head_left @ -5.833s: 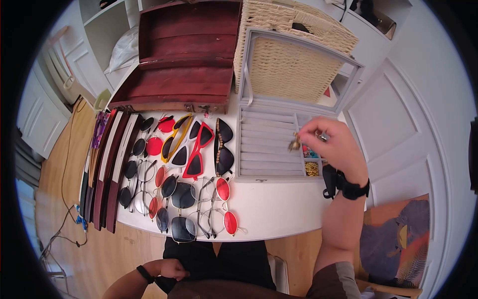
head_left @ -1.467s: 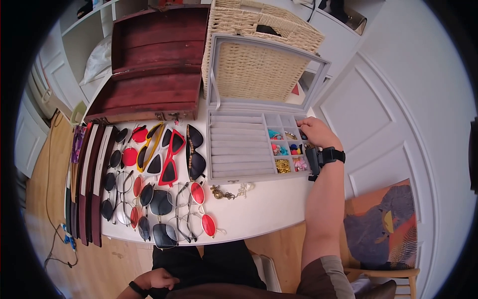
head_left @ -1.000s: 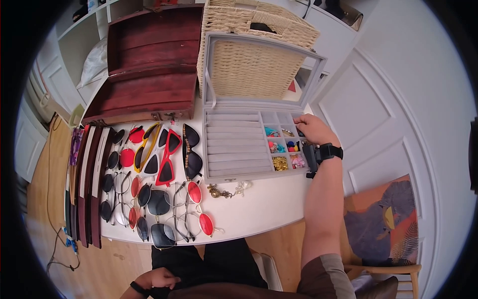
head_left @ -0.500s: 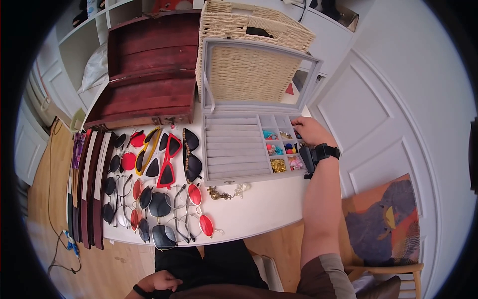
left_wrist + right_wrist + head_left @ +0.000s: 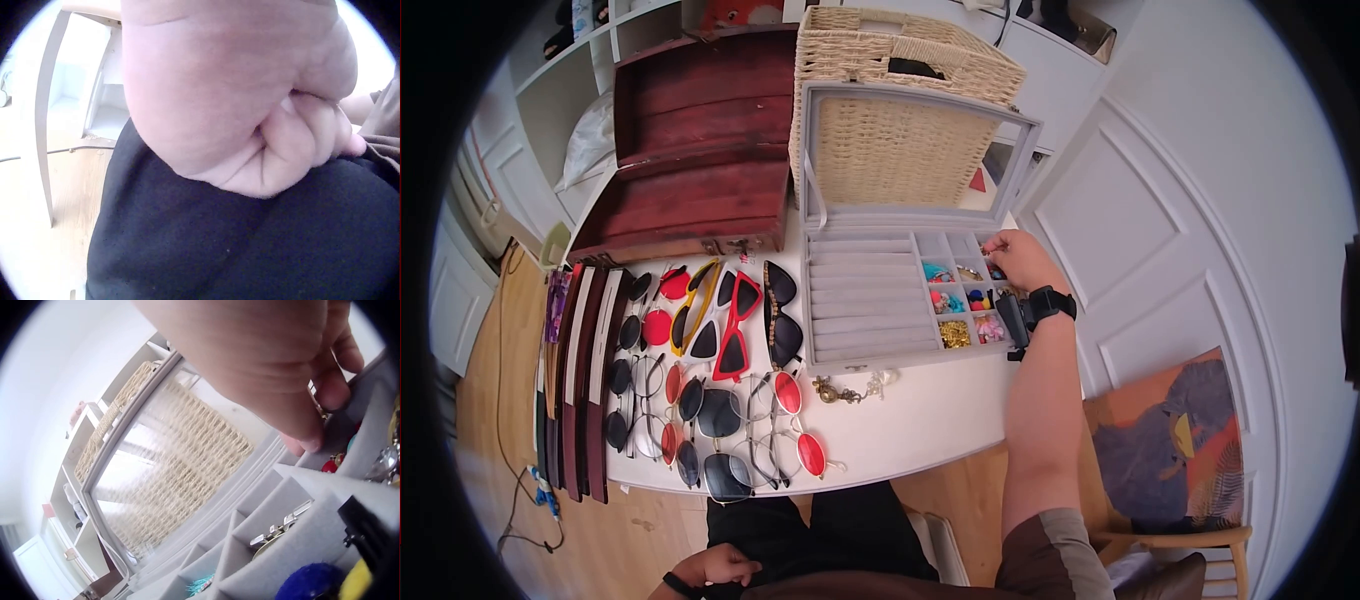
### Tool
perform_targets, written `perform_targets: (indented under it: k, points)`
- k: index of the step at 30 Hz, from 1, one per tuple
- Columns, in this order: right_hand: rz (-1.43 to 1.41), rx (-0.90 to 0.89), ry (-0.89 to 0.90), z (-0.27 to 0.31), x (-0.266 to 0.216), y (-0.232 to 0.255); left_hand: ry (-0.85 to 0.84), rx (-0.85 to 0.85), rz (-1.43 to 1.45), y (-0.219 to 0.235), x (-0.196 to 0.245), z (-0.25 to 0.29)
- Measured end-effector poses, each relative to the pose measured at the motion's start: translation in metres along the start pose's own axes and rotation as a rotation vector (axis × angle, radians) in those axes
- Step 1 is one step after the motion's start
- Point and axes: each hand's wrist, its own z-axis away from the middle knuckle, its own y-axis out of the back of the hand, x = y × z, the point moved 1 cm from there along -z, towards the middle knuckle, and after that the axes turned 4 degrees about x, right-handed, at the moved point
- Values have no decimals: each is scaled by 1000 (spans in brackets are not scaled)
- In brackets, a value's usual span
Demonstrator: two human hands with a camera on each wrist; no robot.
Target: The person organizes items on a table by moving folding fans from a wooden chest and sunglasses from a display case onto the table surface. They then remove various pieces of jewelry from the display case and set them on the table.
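Observation:
The grey jewellery box (image 5: 910, 358) stands with its glass lid up; ring rolls fill its left half and small compartments its right. My right hand (image 5: 1028, 262) is at the far right compartments. In the right wrist view, the thumb and fingers pinch a small piece of gold-toned jewellery (image 5: 323, 414), mostly hidden, just above a compartment with red and turquoise beads (image 5: 331, 465). Next to that lies a silver-coloured ornament (image 5: 281, 525) in its own compartment. My left hand (image 5: 728, 564) rests on my thigh, holding nothing, fingers loosely curled.
A brass-and-pearl chain (image 5: 850, 390) lies on the white table (image 5: 930, 420) before the box. Rows of sunglasses (image 5: 720, 410) and upright dark slats (image 5: 590, 390) fill the left side. Behind them stands an open red wooden case (image 5: 690, 205), with a wicker basket (image 5: 990, 75) behind the box.
Earlier my right hand held a brass ornament over the box; the brass-and-pearl chain now lies before it. The hand moved to the right compartments and has just lifted slightly. My left hand stays put.

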Motion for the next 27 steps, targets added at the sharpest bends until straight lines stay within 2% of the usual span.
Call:
perform_targets:
  k: [3,6,9,13,16,18,23,25,26,27]
  points:
    - [-64,65,-60,1,0,1,17,-2,6,0,4,-2]
    - [-33,79,4,3,3,4,2,-21,-30,1,4,-4]
    - [-115,140,53,9,-9,10,2,-4,-3,1,-3,-3]
    - [-283,157,105,22,-24,19,19,-30,-41,2,14,-1]
    - [-423,129,154,30,-34,22,50,-43,-47,4,4,-4]
    - [-639,54,228,38,-48,24,52,-29,-34,2,3,-2]
    - [-785,-160,324,55,-61,30,84,-23,-60,1,16,-3]
    - [-920,-332,464,67,-71,30,94,-28,-41,2,13,-4]
    - [-923,-343,460,69,-73,30,85,-31,-34,3,6,-5]
    - [-905,-461,515,72,-76,30,76,-31,-28,3,3,-4]
